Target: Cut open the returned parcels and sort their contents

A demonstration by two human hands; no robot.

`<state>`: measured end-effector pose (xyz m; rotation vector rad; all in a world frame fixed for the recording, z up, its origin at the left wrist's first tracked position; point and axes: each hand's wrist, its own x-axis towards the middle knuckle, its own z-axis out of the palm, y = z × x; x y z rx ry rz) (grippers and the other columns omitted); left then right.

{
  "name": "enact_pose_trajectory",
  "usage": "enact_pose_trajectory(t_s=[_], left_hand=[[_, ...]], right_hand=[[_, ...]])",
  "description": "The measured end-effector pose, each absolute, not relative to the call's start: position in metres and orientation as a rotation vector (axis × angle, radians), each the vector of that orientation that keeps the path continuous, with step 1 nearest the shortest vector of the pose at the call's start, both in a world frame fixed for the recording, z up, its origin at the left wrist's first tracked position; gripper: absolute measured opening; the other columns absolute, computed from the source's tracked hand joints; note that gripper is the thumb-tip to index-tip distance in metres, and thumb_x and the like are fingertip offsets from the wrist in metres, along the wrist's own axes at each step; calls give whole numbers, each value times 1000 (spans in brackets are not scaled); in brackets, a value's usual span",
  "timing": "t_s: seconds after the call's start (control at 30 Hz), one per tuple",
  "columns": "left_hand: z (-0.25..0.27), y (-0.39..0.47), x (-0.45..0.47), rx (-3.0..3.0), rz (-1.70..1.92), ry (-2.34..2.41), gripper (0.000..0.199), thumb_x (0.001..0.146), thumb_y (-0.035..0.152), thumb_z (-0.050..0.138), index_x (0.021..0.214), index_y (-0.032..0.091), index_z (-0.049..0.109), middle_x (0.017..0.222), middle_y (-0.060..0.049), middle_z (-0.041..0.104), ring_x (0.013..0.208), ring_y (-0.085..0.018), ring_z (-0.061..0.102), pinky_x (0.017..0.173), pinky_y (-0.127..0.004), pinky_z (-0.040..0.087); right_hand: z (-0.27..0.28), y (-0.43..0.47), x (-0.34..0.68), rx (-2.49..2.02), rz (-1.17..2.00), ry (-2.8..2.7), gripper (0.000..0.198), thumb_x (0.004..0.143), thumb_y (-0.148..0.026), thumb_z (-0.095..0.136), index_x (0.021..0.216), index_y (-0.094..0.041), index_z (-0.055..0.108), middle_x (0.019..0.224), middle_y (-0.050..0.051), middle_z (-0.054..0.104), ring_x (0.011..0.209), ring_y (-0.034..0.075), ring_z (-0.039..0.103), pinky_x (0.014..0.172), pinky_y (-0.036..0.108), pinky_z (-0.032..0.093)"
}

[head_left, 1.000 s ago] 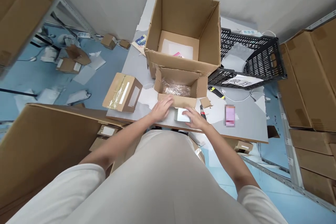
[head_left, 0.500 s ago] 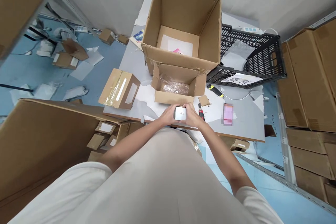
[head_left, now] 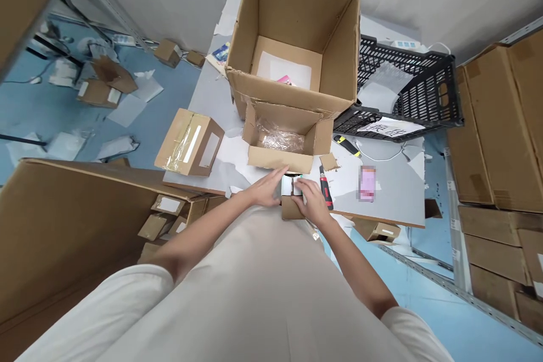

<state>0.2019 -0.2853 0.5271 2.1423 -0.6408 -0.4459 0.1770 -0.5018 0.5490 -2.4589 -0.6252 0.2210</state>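
Observation:
At the table's front edge, close to my body, is a small brown carton (head_left: 292,208) with a white piece (head_left: 287,185) showing in its top. A second pale item with a teal edge shows beside that piece, partly covered by my fingers. My left hand (head_left: 268,188) lies along the left side with its fingers stretched out. Bent over the right part, my right hand (head_left: 313,199) grips the pale item, its thumb against the carton. A red and black utility knife (head_left: 326,189) lies just right of my right hand.
An open carton with clear plastic wrap (head_left: 282,140) stands just ahead, before a large open box (head_left: 292,93). A taped box (head_left: 189,143) is at left. To the right are a black crate (head_left: 409,90), a yellow-black cutter (head_left: 347,145) and a blurred pink item (head_left: 367,184).
Both hands were closed around a small white box with red lettering. Now the left fingers are straightened, the right hand has shifted over the top, and a brown carton side shows.

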Motion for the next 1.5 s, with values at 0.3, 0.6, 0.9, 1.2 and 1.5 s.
enact_pose_trajectory(t_s=[0.3, 0.6, 0.9, 1.2, 1.5], left_hand=[[552, -304, 214, 2478, -212, -696, 67, 76, 67, 54, 121, 17, 55, 122, -16, 52, 116, -33, 46, 98, -49, 36], [541, -305, 211, 2477, -150, -850, 72, 65, 66, 67, 113, 14, 55, 119, -17, 53, 113, -33, 46, 96, -46, 36], [539, -282, 184, 2495, -58, -623, 37, 78, 52, 59, 91, 18, 56, 109, -14, 59, 104, -30, 52, 88, -44, 39], [512, -303, 177, 2406, -15, -475, 52, 63, 54, 75, 95, 17, 56, 125, -18, 56, 115, -33, 53, 95, -47, 43], [493, -309, 184, 2305, 53, -442, 40, 61, 32, 76, 90, 19, 52, 115, -16, 58, 110, -31, 57, 87, -45, 52]], right_hand=[[554, -504, 217, -2416, 377, -809, 46, 80, -22, 62, 124, -18, 50, 123, 13, 56, 113, 29, 49, 95, 44, 41], [543, -518, 215, -2208, 205, -690, 37, 77, -11, 52, 113, -21, 54, 111, 9, 52, 108, 22, 53, 95, 40, 45], [551, -509, 199, -2693, 109, -1055, 29, 90, -10, 41, 106, -19, 63, 115, 10, 62, 110, 23, 50, 104, 46, 26], [586, -460, 204, -3002, 404, -623, 27, 83, -40, 60, 95, -16, 60, 106, 14, 64, 97, 26, 53, 80, 38, 32], [594, -430, 223, -3160, 750, -509, 36, 74, -30, 69, 102, -11, 57, 91, 20, 69, 94, 30, 59, 78, 38, 33]])
